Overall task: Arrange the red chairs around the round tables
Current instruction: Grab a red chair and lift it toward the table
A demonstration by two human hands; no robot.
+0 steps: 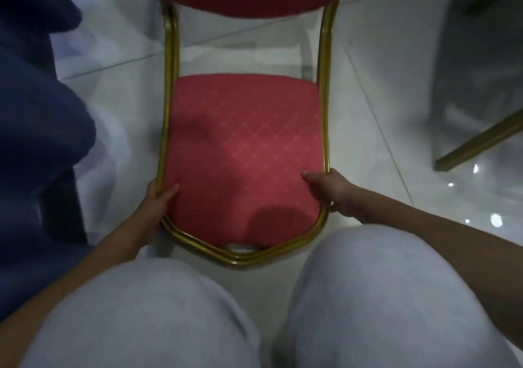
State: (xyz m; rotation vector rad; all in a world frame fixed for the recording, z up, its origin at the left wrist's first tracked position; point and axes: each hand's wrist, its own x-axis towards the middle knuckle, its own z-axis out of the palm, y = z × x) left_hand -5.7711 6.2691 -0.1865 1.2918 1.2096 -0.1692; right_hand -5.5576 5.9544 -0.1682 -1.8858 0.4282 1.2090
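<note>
As the left hand (pixel 157 201) and right hand (pixel 331 193) each curl round the gold frame (pixel 169 107) at the near seat corners, the red chair (pixel 243 152) looks stiff, lightish and best held there.

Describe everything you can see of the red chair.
The chair has a red padded seat with a faint diamond weave, a darker red backrest at the picture's top edge, and a shiny gold tube frame, doubled along the front rim. Its front points at the person's knees, over pale floor tiles; the legs are mostly hidden. The left hand grips the seat's left rail and the right hand the right rail, thumbs on the cushion.
</note>
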